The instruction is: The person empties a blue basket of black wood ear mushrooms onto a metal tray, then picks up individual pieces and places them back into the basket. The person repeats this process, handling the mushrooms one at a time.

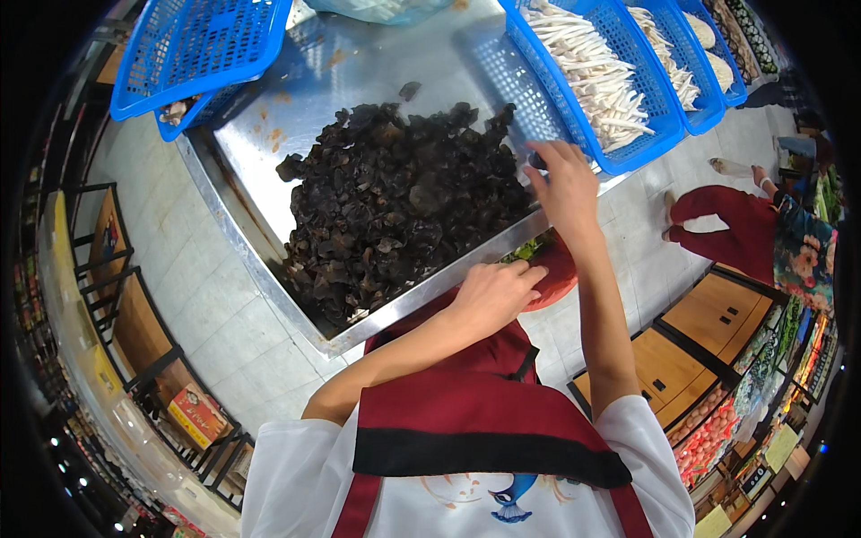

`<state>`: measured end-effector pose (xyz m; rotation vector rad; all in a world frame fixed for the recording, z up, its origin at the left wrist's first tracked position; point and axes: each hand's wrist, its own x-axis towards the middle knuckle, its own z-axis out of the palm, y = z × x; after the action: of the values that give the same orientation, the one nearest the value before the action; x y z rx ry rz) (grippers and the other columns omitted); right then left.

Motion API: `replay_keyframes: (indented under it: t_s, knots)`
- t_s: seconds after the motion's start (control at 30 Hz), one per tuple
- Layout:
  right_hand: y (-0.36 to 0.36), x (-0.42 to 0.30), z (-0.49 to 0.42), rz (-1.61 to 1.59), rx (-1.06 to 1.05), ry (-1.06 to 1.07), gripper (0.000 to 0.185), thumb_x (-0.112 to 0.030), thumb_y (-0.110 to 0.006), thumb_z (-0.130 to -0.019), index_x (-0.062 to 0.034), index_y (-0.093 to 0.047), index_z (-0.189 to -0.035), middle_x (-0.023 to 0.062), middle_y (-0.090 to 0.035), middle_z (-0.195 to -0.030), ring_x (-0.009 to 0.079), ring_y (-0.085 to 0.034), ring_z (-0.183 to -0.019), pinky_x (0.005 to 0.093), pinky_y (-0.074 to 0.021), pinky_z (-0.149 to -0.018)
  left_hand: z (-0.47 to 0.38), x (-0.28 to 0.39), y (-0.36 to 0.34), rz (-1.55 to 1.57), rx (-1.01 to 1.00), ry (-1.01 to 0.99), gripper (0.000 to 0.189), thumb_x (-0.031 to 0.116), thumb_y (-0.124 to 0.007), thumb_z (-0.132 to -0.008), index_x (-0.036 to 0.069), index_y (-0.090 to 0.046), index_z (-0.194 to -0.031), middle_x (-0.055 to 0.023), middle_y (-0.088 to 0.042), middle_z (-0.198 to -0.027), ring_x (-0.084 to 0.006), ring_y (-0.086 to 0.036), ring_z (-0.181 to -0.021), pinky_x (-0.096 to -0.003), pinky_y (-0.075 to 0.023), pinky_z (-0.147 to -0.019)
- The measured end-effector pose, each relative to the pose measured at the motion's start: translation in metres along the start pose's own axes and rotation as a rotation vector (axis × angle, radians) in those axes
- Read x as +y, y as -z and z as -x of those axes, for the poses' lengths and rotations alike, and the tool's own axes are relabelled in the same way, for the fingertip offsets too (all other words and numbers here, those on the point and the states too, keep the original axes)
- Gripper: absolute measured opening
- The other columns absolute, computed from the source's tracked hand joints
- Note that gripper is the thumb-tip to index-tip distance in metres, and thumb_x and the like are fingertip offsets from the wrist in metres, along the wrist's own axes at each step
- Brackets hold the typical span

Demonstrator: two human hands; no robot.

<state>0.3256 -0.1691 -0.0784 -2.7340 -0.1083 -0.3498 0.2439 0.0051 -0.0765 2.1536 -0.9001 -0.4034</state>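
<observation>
A heap of dark wood ear fungus (403,202) lies on a metal table (377,50) with a raised rim. At the heap's right edge is my right hand (568,191), with a small dark piece of fungus (537,161) between thumb and fingers. My left hand (494,296) is just outside the near rim (430,276), its fingers bent over a red container (558,272) holding something leafy and green. The underside of the left fingers is hidden, so I cannot tell whether they hold anything.
Blue plastic baskets of white mushrooms (592,74) line the table's right side. More blue baskets (202,54) are stacked at the far left, beside a plastic bag (377,8). Wooden display stands (716,313) and a person in dark red trousers (726,228) are to the right.
</observation>
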Motion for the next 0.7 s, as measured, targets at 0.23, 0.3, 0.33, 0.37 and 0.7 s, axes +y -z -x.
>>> replay_keyframes:
  t_s: [0.23, 0.3, 0.33, 0.37, 0.7]
  knots:
    - [-0.031, 0.006, -0.014, -0.074, -0.148, -0.043, 0.029, -0.007, -0.074, -0.073, -0.0124, -0.070, -0.101, 0.0041, -0.066, -0.090, 0.0263, -0.062, -0.092, 0.0392, -0.0507, -0.078, 0.002, -0.015, 0.044, 0.057, 0.247, 0.211, 0.020, 0.020, -0.070, -0.084, 0.012, -0.069, -0.102, -0.0079, -0.063, -0.084, -0.0293, -0.066, -0.074, -0.0393, -0.0522, -0.060]
    - [-0.032, 0.012, -0.015, -0.143, -0.151, -0.022, 0.025, -0.006, -0.072, -0.073, -0.0108, -0.070, -0.097, 0.0065, -0.066, -0.089, 0.0287, -0.062, -0.091, 0.0415, -0.0517, -0.076, -0.020, -0.026, 0.051, -0.040, 0.387, 0.147, 0.020, 0.017, -0.070, -0.084, 0.011, -0.067, -0.103, -0.0077, -0.062, -0.084, -0.0293, -0.066, -0.073, -0.0397, -0.0515, -0.059]
    - [-0.033, 0.014, -0.017, -0.178, -0.151, -0.008, 0.023, -0.005, -0.070, -0.073, -0.0099, -0.070, -0.096, 0.0077, -0.065, -0.089, 0.0298, -0.063, -0.090, 0.0427, -0.0522, -0.075, -0.033, -0.031, 0.053, -0.089, 0.431, 0.129, 0.022, 0.016, -0.070, -0.083, 0.011, -0.066, -0.104, -0.0080, -0.062, -0.086, -0.0294, -0.065, -0.073, -0.0397, -0.0514, -0.060]
    - [-0.035, 0.017, -0.019, -0.181, -0.161, 0.007, 0.022, -0.006, -0.070, -0.073, -0.0087, -0.069, -0.095, 0.0090, -0.065, -0.089, 0.0317, -0.063, -0.089, 0.0437, -0.0519, -0.074, -0.050, -0.038, 0.054, -0.157, 0.514, 0.088, 0.022, 0.016, -0.072, -0.082, 0.010, -0.069, -0.103, -0.0074, -0.060, -0.078, -0.0259, -0.063, -0.063, -0.0381, -0.0493, -0.055]
    - [-0.007, 0.012, -0.020, -0.382, -0.143, -0.154, 0.018, -0.008, -0.070, -0.075, 0.0023, -0.063, -0.088, 0.0128, -0.064, -0.077, 0.0256, -0.064, -0.070, 0.0359, -0.0502, -0.065, -0.084, -0.076, 0.054, -0.473, 0.219, 0.217, 0.020, 0.018, -0.076, -0.076, 0.011, -0.068, -0.093, -0.0073, -0.065, -0.087, -0.0309, -0.067, -0.077, -0.0406, -0.0523, -0.063]
